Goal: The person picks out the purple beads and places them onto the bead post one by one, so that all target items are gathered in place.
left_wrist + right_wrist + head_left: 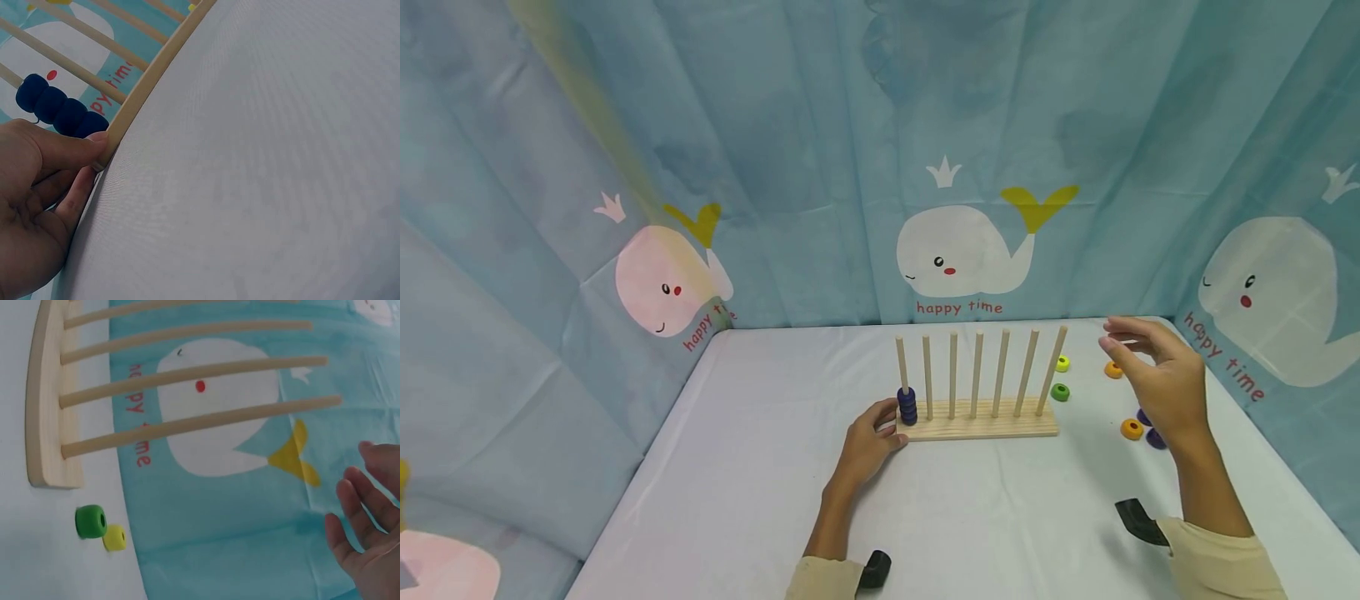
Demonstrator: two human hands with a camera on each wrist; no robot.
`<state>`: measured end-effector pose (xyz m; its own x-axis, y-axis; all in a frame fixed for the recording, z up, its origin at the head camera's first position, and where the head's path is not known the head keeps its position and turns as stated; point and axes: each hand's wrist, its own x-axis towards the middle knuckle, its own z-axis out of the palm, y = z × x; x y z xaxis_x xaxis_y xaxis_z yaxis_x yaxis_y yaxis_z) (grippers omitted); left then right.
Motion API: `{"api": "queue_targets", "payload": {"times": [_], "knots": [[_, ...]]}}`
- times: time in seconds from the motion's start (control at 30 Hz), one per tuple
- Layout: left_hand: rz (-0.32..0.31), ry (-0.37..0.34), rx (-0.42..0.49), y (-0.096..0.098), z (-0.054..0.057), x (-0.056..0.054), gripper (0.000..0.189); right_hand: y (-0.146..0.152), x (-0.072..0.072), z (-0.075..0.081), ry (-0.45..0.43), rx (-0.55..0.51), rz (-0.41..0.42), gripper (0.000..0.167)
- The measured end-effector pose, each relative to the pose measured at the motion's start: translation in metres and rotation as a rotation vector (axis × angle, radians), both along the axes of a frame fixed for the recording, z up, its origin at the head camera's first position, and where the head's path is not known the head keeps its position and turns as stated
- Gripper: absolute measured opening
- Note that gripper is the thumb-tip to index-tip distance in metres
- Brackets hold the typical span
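A white-covered counter (737, 475) is carrying a wooden peg rack (977, 428); yellow, green, orange and purple beads (1061, 395) are lying nearby.

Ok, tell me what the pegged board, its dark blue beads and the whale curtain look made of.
Pegged board: pale wood, seemingly unpainted and smooth; grain lines show.
Dark blue beads: perhaps painted wood, or plastic; even colour, fairly matte.
Whale curtain: likely thin fabric; folds and creases.

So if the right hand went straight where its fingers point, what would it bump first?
Probably the top of the rightmost peg: in the head view, the right hand points left towards it. Depth is unclear, so it might miss.
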<state>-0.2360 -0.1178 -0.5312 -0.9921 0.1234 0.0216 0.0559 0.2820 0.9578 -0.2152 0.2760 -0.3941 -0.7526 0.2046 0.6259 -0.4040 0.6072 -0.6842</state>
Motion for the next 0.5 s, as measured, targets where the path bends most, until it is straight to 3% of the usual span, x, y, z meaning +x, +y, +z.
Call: {"api": "queue_targets", "payload": {"times": [0.5], "knots": [[-0.002,0.017,0.01,0.001,0.0,0.0,0.062,0.032,-0.004,-0.02,-0.178,-0.058,-0.115,0.039]]}}
